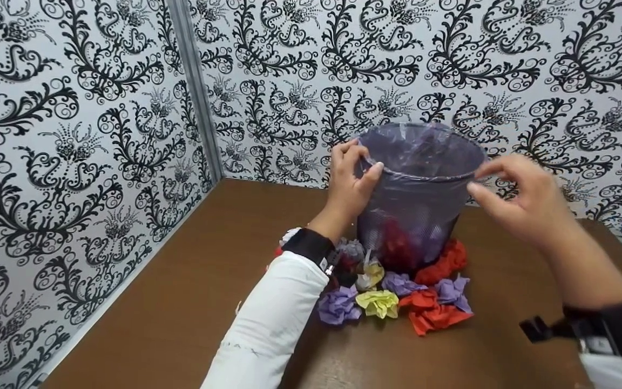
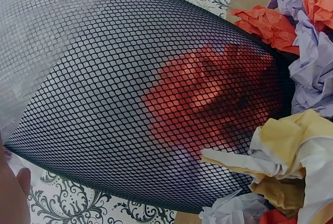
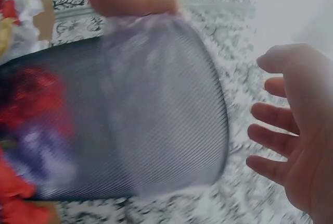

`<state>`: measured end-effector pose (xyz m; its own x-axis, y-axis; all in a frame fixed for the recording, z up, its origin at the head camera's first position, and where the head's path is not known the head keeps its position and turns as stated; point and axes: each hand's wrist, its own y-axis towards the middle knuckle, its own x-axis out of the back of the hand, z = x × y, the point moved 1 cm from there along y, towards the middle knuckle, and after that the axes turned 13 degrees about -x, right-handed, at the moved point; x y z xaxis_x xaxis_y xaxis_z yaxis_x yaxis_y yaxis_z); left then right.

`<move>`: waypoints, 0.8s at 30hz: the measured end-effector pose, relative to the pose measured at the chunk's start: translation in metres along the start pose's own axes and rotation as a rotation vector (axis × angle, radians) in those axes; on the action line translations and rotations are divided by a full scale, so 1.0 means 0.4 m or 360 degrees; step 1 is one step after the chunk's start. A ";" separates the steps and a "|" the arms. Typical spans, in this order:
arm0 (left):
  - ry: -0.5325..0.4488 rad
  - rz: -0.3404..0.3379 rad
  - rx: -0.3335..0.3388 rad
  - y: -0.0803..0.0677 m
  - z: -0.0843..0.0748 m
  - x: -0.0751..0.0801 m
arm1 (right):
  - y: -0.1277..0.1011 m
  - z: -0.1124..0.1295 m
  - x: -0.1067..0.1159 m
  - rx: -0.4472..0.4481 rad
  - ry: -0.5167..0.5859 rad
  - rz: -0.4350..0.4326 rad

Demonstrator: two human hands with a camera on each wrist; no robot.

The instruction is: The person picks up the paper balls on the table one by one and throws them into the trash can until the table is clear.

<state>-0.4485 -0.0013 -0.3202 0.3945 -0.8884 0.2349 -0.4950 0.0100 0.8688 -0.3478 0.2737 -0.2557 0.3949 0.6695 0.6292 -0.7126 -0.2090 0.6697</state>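
Note:
A black mesh wastebasket (image 1: 413, 216) stands at the back of the table, lined with a thin see-through bag (image 1: 424, 189) folded over its rim. Red and purple crumpled paper (image 2: 208, 99) shows through the mesh near the bottom. My left hand (image 1: 351, 175) grips the lined rim on its left side, thumb toward me; only part of that hand (image 2: 13, 193) enters the left wrist view. At the right side of the rim is my right hand (image 1: 529, 200), fingers loosely bent. The right wrist view shows this hand (image 3: 296, 125) apart from the basket, holding nothing.
Several crumpled paper balls lie round the basket's foot: purple (image 1: 339, 306), yellow (image 1: 378, 303), red (image 1: 432, 312) and a tan-and-white one (image 2: 291, 156). Patterned wall panels (image 1: 289, 81) rise behind and left of the brown table (image 1: 181, 281).

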 end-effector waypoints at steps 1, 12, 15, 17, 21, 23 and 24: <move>-0.0010 0.0002 0.0000 0.000 0.000 -0.001 | -0.018 -0.018 -0.010 -0.0010 0.0019 -0.0012; 0.0004 -0.0016 -0.0040 0.004 0.007 0.010 | -0.176 -0.142 -0.142 -0.0351 -0.0086 0.0419; 0.0027 -0.0013 -0.0040 0.008 0.009 0.020 | -0.203 -0.160 -0.183 -0.0403 -0.0101 0.0542; 0.0031 -0.0025 -0.0037 0.009 0.010 0.022 | -0.216 -0.171 -0.207 -0.0401 -0.0114 0.0596; 0.0038 -0.0031 -0.0049 0.005 0.010 0.012 | -0.240 -0.194 -0.229 -0.0403 -0.0150 0.0701; 0.0035 -0.0010 -0.0049 0.002 0.009 0.007 | -0.250 -0.206 -0.231 -0.0422 -0.0179 0.0741; 0.0038 -0.0003 -0.0047 0.002 0.009 0.005 | -0.253 -0.211 -0.233 -0.0435 -0.0192 0.0757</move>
<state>-0.4507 -0.0048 -0.3206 0.4136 -0.8773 0.2434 -0.4715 0.0224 0.8816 -0.3615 0.2926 -0.4156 0.0453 0.4571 0.8882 -0.9465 -0.2649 0.1846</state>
